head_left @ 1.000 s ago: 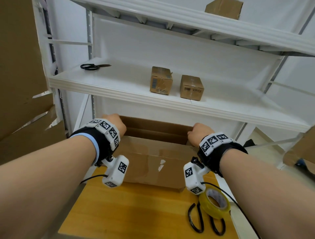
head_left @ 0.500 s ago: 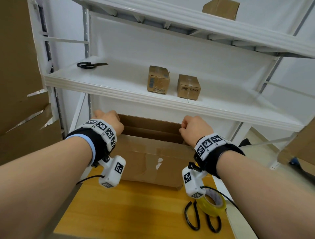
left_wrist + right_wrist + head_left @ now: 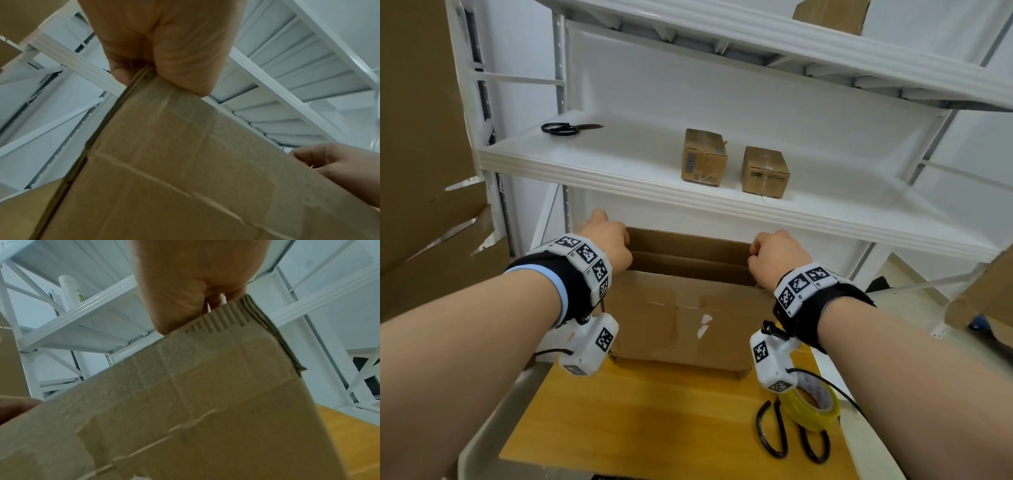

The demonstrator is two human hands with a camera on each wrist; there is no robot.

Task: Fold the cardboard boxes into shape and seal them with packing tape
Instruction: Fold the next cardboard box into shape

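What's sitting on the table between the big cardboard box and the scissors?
In the head view, the yellow tape roll lies between the big box and the scissors, partly hidden by the right wrist camera.

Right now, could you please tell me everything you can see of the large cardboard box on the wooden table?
The large cardboard box is brown corrugated board, worn, with old tape strips and a torn white patch on its near face. It stands on the wooden table under the white shelf, its top open. The left hand and right hand each grip a top corner, thumbs outside, fingers hooked over the edge.
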